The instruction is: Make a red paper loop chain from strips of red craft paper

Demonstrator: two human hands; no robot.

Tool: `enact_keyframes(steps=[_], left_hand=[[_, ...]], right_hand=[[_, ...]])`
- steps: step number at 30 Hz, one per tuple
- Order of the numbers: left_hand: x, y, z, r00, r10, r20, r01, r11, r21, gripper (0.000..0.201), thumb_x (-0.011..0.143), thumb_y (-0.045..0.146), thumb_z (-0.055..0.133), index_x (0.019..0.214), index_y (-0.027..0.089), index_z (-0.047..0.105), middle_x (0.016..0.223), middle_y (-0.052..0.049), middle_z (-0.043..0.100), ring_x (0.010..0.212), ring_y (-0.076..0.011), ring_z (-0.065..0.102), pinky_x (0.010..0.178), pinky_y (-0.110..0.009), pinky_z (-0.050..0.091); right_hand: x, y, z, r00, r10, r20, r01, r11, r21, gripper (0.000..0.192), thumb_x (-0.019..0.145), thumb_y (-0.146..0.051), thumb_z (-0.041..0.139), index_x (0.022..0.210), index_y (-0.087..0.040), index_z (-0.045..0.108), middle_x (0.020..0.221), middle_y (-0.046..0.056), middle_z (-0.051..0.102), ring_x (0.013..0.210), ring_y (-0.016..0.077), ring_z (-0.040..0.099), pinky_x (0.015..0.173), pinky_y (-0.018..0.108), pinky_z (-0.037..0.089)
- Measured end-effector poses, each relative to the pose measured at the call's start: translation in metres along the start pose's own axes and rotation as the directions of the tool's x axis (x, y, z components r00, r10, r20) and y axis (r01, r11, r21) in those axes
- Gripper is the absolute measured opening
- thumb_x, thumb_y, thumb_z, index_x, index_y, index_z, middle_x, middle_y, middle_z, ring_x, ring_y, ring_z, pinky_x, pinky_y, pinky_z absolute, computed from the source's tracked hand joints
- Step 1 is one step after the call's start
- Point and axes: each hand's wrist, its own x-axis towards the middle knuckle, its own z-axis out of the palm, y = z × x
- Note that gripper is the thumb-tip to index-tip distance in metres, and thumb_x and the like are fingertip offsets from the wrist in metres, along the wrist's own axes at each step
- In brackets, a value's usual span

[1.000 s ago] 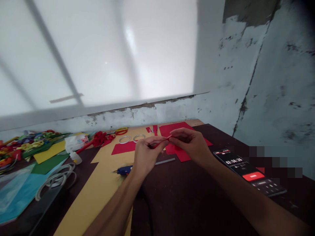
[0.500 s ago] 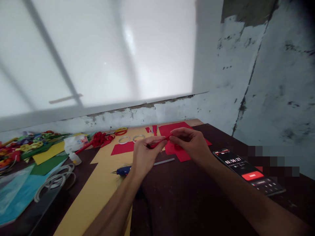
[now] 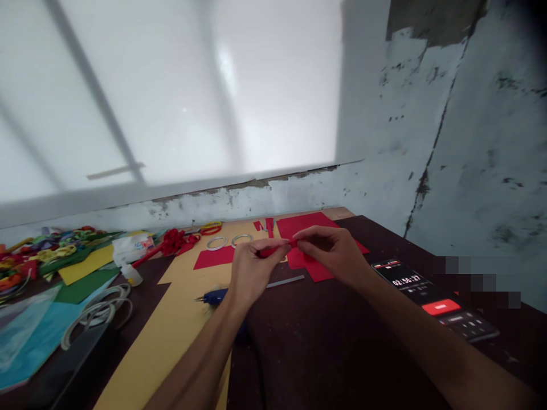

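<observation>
Beyond the dark brown table [image 3: 316, 347] I see a pale blue-grey wall [image 3: 491, 148], its paint scuffed and flaking, with a bare grey patch [image 3: 431, 20] up high and a dark crack [image 3: 440, 126] slanting down towards the tabletop. A large white sheet [image 3: 282, 85] spreads across my left and centre, brightly lit and crossed by soft grey shadow bands [image 3: 85, 74], while the right side looks noticeably dimmer to me.

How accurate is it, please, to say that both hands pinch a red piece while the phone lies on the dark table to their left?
Only the side is wrong: in the head view, the left hand and right hand pinch a red piece while the phone lies on the dark table to their right.
</observation>
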Motion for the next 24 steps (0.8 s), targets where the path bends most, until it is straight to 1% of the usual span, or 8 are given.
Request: enact_keyframes(steps=[3, 6, 9, 12, 15, 17, 20, 24], left_hand=[[0.0, 0.0, 0.0, 1.0, 0.017, 0.007, -0.017, 1.0, 0.005, 0.021, 0.081, 0.038, 0.071, 0.092, 0.022, 0.079, 0.087, -0.005, 0.077, 0.078, -0.0197, 0.07, 0.074, -0.03, 0.055], [0.001, 0.001, 0.0, 0.999, 0.037, 0.004, -0.037, 0.999, -0.005, 0.021, 0.081, 0.036, 0.07, 0.092, 0.021, 0.079, 0.088, -0.005, 0.077, 0.08, -0.0199, 0.07, 0.075, -0.03, 0.054], [0.002, 0.002, -0.001, 0.999, 0.045, -0.021, -0.045, 0.999, -0.003, 0.02, 0.079, 0.036, 0.072, 0.09, 0.02, 0.079, 0.088, -0.005, 0.077, 0.081, -0.0201, 0.07, 0.076, -0.03, 0.054], [0.004, 0.003, -0.002, 0.998, 0.028, -0.047, -0.028, 0.999, -0.015, 0.02, 0.077, 0.036, 0.075, 0.087, 0.02, 0.08, 0.084, -0.005, 0.077, 0.079, -0.02, 0.07, 0.075, -0.029, 0.053], [0.004, 0.004, -0.003, 0.999, -0.013, -0.044, 0.011, 0.999, -0.042, 0.021, 0.075, 0.036, 0.076, 0.087, 0.02, 0.08, 0.082, -0.005, 0.077, 0.077, -0.0199, 0.069, 0.072, -0.028, 0.052], [0.005, 0.005, -0.003, 0.998, -0.03, -0.053, 0.028, 0.999, -0.039, 0.021, 0.074, 0.036, 0.077, 0.087, 0.02, 0.08, 0.081, -0.005, 0.077, 0.077, -0.0199, 0.069, 0.072, -0.028, 0.051], [0.005, 0.005, -0.004, 0.995, -0.035, -0.091, 0.033, 0.999, -0.026, 0.019, 0.072, 0.036, 0.078, 0.085, 0.021, 0.08, 0.084, -0.005, 0.078, 0.08, -0.0203, 0.07, 0.073, -0.028, 0.052], [0.005, 0.006, -0.004, 0.994, -0.051, -0.101, 0.049, 0.999, -0.024, 0.019, 0.072, 0.036, 0.079, 0.085, 0.022, 0.081, 0.085, -0.005, 0.078, 0.08, -0.0204, 0.07, 0.073, -0.028, 0.052]], right_hand=[[0.0, 0.001, 0.001, 1.0, -0.003, 0.006, 0.003, 1.0, -0.006, 0.019, 0.076, -0.035, 0.076, 0.088, -0.021, 0.077, 0.084, 0.005, 0.075, 0.078, 0.0192, 0.07, 0.077, 0.034, 0.059], [0.0, 0.004, 0.002, 1.0, 0.006, -0.023, -0.005, 1.0, 0.024, 0.02, 0.074, -0.035, 0.077, 0.089, -0.021, 0.076, 0.083, 0.005, 0.076, 0.076, 0.0185, 0.07, 0.075, 0.034, 0.06], [0.001, 0.006, 0.002, 0.998, 0.012, -0.063, -0.009, 0.999, 0.054, 0.025, 0.071, -0.037, 0.08, 0.089, -0.02, 0.076, 0.083, 0.005, 0.076, 0.075, 0.0189, 0.071, 0.073, 0.034, 0.06], [0.002, 0.006, 0.001, 0.995, 0.028, -0.093, -0.021, 0.997, 0.078, 0.026, 0.07, -0.036, 0.081, 0.089, -0.019, 0.076, 0.082, 0.004, 0.076, 0.073, 0.0182, 0.071, 0.071, 0.033, 0.06], [0.002, 0.006, 0.001, 0.993, 0.06, -0.1, -0.048, 0.992, 0.12, 0.028, 0.07, -0.034, 0.081, 0.094, -0.02, 0.075, 0.081, 0.003, 0.076, 0.072, 0.0173, 0.071, 0.07, 0.032, 0.06], [0.002, 0.007, 0.001, 0.99, 0.097, -0.1, -0.079, 0.983, 0.163, 0.031, 0.069, -0.034, 0.083, 0.096, -0.021, 0.075, 0.08, 0.003, 0.076, 0.072, 0.0178, 0.071, 0.07, 0.033, 0.06], [0.001, 0.009, 0.001, 0.984, 0.151, -0.095, -0.124, 0.962, 0.242, 0.033, 0.067, -0.035, 0.084, 0.095, -0.021, 0.075, 0.082, 0.004, 0.077, 0.074, 0.0197, 0.073, 0.072, 0.035, 0.061], [0.002, 0.013, 0.001, 0.98, 0.186, -0.076, -0.154, 0.94, 0.304, 0.034, 0.065, -0.035, 0.085, 0.094, -0.021, 0.076, 0.082, 0.005, 0.077, 0.076, 0.021, 0.074, 0.075, 0.037, 0.061]])
